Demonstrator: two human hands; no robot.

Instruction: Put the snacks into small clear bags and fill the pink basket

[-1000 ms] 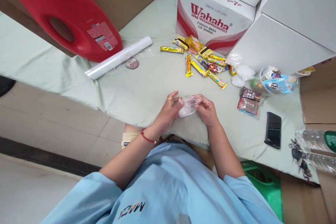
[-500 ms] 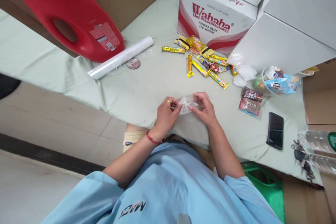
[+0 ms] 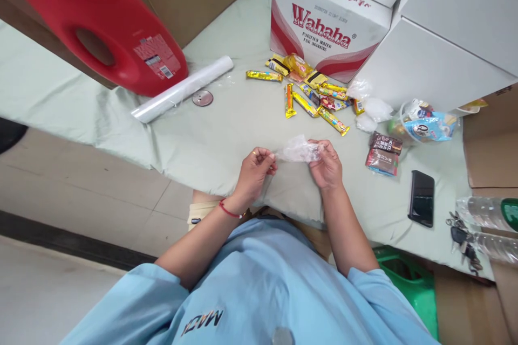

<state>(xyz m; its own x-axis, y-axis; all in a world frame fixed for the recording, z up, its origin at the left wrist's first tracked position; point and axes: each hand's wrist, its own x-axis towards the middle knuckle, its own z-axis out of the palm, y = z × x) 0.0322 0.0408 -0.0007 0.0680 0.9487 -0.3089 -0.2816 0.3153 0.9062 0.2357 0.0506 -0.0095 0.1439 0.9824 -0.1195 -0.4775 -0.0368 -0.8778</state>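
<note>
Where left hand (image 3: 254, 172) and right hand (image 3: 327, 166) pinch it, clear plastic (image 3: 299, 149) bridges the gap

As the left hand nips the plastic's tapered end, the right grips the bunched end, thumb against fingers; the crumpled span lies over the pale green cloth (image 3: 218, 140) near its front edge. Yellow-wrapped snacks (image 3: 305, 104) lie beyond, before the Wahaha carton (image 3: 327, 27); a phone (image 3: 421, 198) lies to the right.

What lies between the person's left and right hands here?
In the head view, crumpled clear plastic spans the gap between the left hand and the right hand, pinched at either end.
</note>
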